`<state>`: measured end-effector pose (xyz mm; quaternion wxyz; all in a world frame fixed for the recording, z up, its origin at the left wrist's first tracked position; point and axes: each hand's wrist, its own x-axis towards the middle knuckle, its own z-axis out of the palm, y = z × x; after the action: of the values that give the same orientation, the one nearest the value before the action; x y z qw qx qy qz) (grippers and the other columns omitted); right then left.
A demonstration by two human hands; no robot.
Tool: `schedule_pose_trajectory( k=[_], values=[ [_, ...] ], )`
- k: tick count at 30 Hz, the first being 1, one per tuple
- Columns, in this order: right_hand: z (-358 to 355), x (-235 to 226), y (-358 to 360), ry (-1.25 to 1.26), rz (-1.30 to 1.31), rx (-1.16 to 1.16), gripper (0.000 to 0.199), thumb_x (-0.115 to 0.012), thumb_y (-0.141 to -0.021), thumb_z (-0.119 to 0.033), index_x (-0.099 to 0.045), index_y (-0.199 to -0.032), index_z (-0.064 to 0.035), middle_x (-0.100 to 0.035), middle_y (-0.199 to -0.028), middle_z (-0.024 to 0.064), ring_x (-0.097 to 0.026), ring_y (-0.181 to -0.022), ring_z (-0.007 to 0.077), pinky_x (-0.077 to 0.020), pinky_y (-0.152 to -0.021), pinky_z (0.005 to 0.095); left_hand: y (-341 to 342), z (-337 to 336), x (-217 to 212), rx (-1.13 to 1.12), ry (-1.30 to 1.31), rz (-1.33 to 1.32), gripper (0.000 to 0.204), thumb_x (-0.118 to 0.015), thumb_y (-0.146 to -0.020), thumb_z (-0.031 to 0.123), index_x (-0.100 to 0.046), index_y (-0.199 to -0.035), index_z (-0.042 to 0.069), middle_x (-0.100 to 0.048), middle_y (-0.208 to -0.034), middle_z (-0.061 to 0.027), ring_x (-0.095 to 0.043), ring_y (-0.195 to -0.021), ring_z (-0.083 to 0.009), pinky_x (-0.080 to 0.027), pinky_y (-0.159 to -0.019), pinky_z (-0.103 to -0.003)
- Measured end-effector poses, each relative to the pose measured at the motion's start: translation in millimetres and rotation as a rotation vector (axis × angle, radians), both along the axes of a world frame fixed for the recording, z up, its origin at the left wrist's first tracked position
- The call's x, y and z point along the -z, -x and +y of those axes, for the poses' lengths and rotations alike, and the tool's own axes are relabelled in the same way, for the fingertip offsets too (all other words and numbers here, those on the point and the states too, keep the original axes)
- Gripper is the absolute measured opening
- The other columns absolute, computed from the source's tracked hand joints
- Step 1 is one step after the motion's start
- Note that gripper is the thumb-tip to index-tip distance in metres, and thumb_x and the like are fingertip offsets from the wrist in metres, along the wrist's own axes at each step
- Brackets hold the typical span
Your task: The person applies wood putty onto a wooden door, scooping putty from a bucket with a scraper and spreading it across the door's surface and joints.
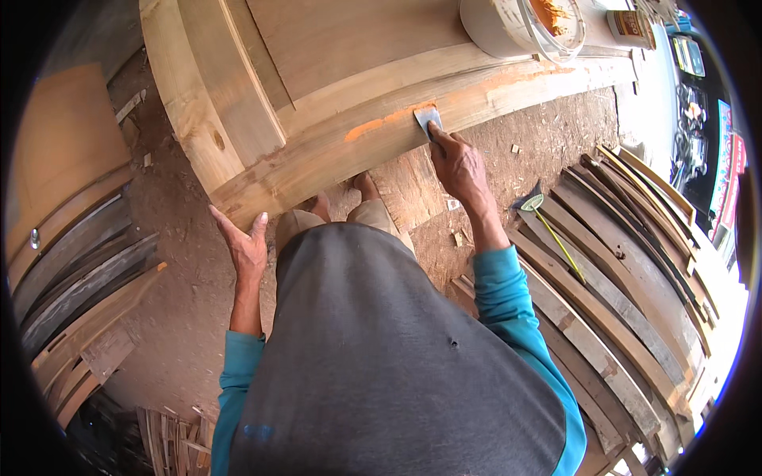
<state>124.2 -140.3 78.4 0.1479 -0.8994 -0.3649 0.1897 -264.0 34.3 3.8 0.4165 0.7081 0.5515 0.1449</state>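
Note:
A pale wooden door (317, 163), with framed edges and a flat inner panel, lies in front of me. My right hand (460, 168) grips a putty knife (427, 117), its thin metal blade lying on the near rail. Orange filler (377, 124) is smeared in a streak along that rail, on both sides of the blade. At the door's near left corner, my left hand (244, 242) holds the edge, thumb and index finger spread around the corner; its other fingers are partly hidden.
A white bucket (496, 28) with orange filler inside stands on the door's far right, beside a small can (629, 29). Stacked boards (611, 278) lie at right, with a green-handled flyswatter (556, 230) on them. More planks (87, 262) are at left.

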Motion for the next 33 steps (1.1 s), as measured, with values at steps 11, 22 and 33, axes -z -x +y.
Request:
schedule_pose_trajectory(
  k=[11, 22, 33],
  values=[
    [-5, -5, -38, -0.007, -0.037, -0.007, 0.037, -0.060, -0.102, -0.022, -0.067, -0.136, -0.0114, -0.070, -0.095, 0.0231, -0.071, -0.086, 0.0387, -0.0556, -0.077, 0.0481, 1, -3, -4, -0.011, 0.032, 0.035, 0.110, -0.076, -0.095, 0.035, 0.000, -0.161, -0.009, -0.011, -0.165, -0.0370, -0.018, -0.155, -0.0458, -0.022, -0.126, -0.050],
    [6, -40, -54, 0.139, 0.164, 0.136, 0.040, -0.055, -0.102, -0.023, -0.067, -0.136, -0.0044, -0.075, -0.084, 0.0198, -0.069, -0.061, 0.0275, -0.0566, -0.062, 0.0416, 5, 0, 3, -0.012, 0.021, 0.032, 0.112, -0.078, -0.093, 0.035, 0.000, -0.161, -0.009, -0.012, -0.165, -0.0369, -0.019, -0.154, -0.0462, -0.022, -0.125, -0.050],
    [51, -25, -60, 0.225, 0.396, 0.225, 0.032, -0.056, -0.091, -0.021, -0.071, -0.073, 0.0007, -0.072, -0.066, 0.0118, -0.069, -0.062, 0.0204, -0.0558, -0.072, 0.0372, -2, 0, -7, -0.051, 0.058, -0.073, 0.112, -0.079, -0.092, 0.036, -0.003, -0.161, -0.009, -0.015, -0.163, -0.0375, -0.019, -0.153, -0.0474, -0.023, -0.125, -0.052]
  ],
)
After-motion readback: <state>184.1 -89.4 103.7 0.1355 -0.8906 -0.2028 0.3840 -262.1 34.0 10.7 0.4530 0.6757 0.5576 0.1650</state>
